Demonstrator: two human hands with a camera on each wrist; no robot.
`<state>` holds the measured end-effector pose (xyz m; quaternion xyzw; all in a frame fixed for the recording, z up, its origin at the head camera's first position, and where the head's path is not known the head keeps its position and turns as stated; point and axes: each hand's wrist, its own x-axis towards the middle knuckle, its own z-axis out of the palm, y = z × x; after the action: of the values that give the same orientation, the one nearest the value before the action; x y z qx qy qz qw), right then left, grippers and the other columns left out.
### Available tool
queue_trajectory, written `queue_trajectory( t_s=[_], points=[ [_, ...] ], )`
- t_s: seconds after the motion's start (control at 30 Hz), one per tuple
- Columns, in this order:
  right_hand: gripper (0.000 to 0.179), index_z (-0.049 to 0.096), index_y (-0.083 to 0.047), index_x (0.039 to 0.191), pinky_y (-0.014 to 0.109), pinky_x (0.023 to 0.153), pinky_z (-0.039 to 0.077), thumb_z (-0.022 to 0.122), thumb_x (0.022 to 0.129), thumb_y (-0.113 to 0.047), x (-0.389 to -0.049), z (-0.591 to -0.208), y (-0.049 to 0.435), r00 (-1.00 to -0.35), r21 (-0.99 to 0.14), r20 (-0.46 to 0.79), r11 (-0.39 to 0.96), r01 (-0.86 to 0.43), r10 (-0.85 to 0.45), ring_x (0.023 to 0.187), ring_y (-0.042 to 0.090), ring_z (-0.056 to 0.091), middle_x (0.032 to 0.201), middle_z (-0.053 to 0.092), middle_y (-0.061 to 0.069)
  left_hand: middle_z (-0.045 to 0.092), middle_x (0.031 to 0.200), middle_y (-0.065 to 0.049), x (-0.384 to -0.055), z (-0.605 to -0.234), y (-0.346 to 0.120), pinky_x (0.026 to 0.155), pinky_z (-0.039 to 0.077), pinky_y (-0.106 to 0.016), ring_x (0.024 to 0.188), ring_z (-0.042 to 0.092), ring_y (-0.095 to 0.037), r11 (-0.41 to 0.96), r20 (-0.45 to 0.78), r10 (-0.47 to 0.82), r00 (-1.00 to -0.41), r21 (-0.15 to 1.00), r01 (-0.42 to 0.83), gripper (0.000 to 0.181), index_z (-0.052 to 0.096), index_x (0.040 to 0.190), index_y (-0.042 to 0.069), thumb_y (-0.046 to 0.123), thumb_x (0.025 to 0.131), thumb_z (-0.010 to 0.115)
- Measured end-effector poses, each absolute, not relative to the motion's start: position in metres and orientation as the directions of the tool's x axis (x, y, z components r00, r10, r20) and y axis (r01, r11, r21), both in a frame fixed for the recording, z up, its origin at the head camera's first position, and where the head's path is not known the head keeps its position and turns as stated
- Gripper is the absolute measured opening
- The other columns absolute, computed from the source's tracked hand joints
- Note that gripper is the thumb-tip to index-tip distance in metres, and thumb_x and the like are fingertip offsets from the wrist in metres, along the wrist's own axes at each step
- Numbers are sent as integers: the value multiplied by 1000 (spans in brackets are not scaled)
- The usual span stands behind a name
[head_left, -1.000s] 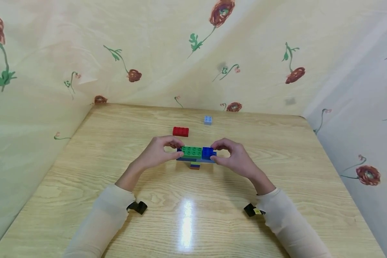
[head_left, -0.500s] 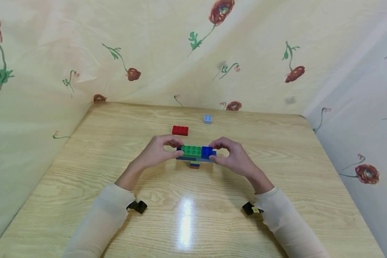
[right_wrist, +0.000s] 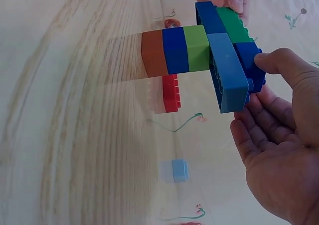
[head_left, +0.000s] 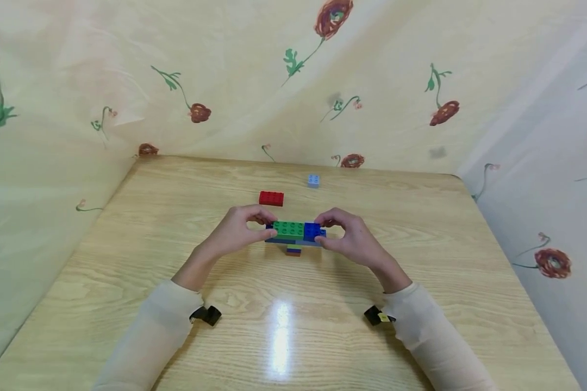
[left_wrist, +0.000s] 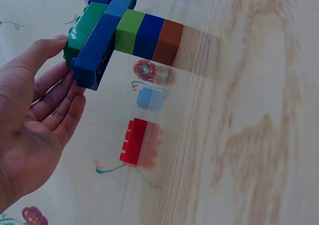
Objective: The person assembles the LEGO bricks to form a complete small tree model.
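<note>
A toy-brick structure stands in the middle of the table. Its narrow column stacks an orange-brown brick (left_wrist: 168, 42), a blue brick (right_wrist: 174, 50) and a lime brick (left_wrist: 129, 31). Across the column lie a long dark-blue brick (left_wrist: 94, 55) and a light-blue brick (right_wrist: 232, 68), end to end. On this crosspiece sit a green brick (head_left: 288, 230) with two rows of studs and a short dark-blue brick (head_left: 311, 231). My left hand (head_left: 239, 231) pinches the green brick near its left end. Thumb and fingers of my right hand (head_left: 352, 236) pinch the short dark-blue brick.
Behind the structure, a red brick (head_left: 271, 199) lies slightly left and a small light-blue brick (head_left: 313, 181) farther back. A flowered cloth (head_left: 244, 81) hangs along the back and sides of the wooden table (head_left: 215, 347).
Both hands keep their pinch on the bricks, and the structure stays where it is. Only the head view has shifted slightly.
</note>
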<state>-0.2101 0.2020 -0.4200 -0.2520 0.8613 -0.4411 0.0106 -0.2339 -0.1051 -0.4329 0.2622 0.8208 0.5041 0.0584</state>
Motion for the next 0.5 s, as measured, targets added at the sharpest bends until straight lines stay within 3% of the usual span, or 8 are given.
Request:
queue_trajectory(
  t_s=[0.5],
  points=[
    [30, 68, -8, 115, 59, 96, 54, 81, 87, -10, -209, -422, 196, -866, -739, 246, 494, -459, -436, 103, 26, 63, 112, 71, 8, 75, 113, 0, -233, -433, -106, 106, 52, -55, 105, 65, -23, 359, 158, 482, -862, 861, 359, 25, 74, 114, 15, 22, 91, 80]
  ],
)
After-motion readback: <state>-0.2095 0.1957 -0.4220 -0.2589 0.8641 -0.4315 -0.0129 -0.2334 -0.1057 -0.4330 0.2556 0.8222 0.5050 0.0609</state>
